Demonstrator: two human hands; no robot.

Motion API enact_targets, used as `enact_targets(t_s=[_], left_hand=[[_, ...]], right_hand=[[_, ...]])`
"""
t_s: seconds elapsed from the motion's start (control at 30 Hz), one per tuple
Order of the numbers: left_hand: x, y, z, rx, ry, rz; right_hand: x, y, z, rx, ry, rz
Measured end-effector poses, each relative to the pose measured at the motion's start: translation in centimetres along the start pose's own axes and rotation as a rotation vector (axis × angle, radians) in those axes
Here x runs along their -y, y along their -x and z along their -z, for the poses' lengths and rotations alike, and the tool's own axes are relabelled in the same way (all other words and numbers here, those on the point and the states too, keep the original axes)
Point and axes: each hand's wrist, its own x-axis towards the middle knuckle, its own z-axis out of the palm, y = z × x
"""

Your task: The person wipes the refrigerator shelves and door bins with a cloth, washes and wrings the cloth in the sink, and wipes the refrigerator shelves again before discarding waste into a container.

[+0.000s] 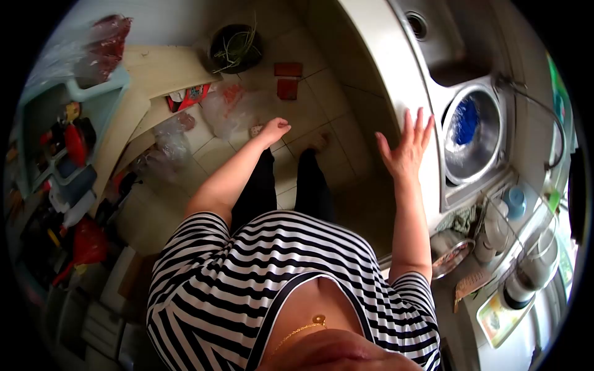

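Observation:
My right hand reaches over the pale counter edge with its fingers spread, holding nothing. Just right of it, a round metal basin sits in the steel sink, with something bright blue and shiny inside that I cannot make out. My left hand hangs over the tiled floor with its fingers curled in, and no object shows in it. Beyond the left hand, a clear plastic bag with red print lies on the floor.
A potted plant and red blocks are on the floor ahead. On the left stands a pale blue-green bin with bottles and packets. A faucet arches by the sink; a metal bowl and a chopping tool-like brown slotted piece lie nearer me.

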Motion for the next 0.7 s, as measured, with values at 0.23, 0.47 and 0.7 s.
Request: enact_targets(t_s=[0.23,0.47,0.7], left_hand=[[5.4,-18.1,0.4,-0.096,0.045,-0.134],[6.6,-31.0,3.3,-0.234,-0.318,-0.118],[6.0,-39.8,4.9,-0.498,-0.809,-0.292]], right_hand=[[0.5,0.3,-2.9,0.115,0.308,-0.101],[0.2,-0.1,-3.9,0.11,0.428,0.064],[-0.5,2.7,-4.3,0.104,0.493,-0.122]])
